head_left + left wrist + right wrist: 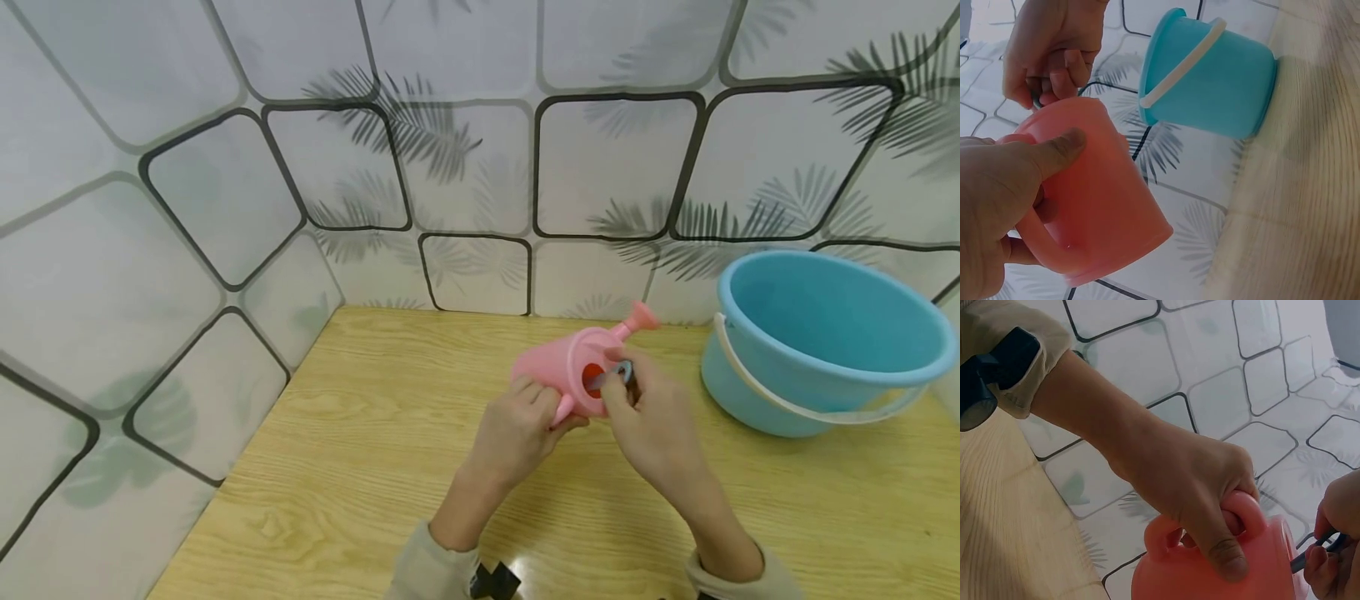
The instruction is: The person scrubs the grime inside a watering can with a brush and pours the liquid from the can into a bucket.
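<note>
A pink watering can is tilted above the table, with its top opening turned towards my right hand. My left hand grips its handle, and the thumb presses on the can's side. My right hand pinches what looks like a pair of scissors by a grey-blue ring handle. Their slim end reaches into the can's opening, and the tip is hidden inside. The pink sprinkler spout points away to the upper right.
A light-blue bucket with a white carrying handle stands right of my hands, near the back of the wood-grain table. Behind the table is a patterned wall covering, which also runs along the left side.
</note>
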`<control>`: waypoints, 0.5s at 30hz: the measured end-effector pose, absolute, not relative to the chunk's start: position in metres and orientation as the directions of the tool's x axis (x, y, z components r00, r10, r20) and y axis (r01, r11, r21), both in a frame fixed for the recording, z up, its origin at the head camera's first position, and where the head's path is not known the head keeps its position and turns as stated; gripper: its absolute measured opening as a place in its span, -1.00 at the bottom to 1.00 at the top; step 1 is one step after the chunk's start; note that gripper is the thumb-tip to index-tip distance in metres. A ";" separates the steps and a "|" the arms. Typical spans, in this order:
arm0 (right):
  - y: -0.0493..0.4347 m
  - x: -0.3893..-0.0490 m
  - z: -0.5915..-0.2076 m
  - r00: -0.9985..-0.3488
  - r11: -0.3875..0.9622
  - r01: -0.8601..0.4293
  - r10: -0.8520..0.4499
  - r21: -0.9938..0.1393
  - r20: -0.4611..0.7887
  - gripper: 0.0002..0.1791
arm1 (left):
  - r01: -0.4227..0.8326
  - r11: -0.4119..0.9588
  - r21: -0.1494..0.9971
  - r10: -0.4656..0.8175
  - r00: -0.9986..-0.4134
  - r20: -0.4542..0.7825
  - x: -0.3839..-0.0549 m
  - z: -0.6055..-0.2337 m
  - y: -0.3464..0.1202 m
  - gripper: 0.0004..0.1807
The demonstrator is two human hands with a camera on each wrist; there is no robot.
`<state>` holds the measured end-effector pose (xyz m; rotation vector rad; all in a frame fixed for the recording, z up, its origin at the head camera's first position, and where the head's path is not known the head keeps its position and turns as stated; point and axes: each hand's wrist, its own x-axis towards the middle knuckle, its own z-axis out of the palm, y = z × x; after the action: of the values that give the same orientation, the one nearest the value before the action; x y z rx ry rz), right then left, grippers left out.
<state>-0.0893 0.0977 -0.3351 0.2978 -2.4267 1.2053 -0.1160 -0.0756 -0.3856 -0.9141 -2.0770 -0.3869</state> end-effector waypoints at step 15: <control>0.095 -0.096 -0.345 -0.705 0.710 -0.525 -0.055 -0.469 0.707 -0.97 | 0.664 0.747 -0.011 0.436 -0.479 0.762 -0.113 -0.386 -0.073 -0.57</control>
<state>-0.0963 0.0954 -0.3453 0.4389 -2.2278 0.8863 -0.1130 -0.0727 -0.3859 -0.8236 -2.1505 -0.3670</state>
